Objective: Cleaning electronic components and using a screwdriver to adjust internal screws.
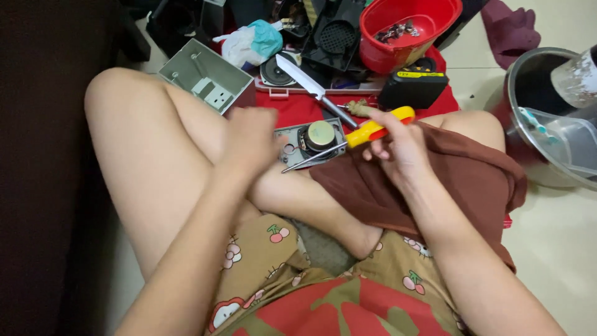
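I sit cross-legged on the floor. My right hand (398,146) grips a yellow and orange handled screwdriver (367,132), its metal shaft slanting down-left to a tip beside a small grey speaker unit (314,139) with a round brass-coloured magnet. My left hand (252,140), blurred, hovers with curled fingers just left of that speaker, above my knee; I cannot see anything in it. A kitchen knife (305,79) lies just beyond the speaker on a red mat (298,109).
A grey plastic box (205,78) sits at the upper left. Behind are a red bucket (407,31) with small metal parts, a black speaker grille (336,37), a black and yellow device (413,87), and a metal pot (547,118) at right.
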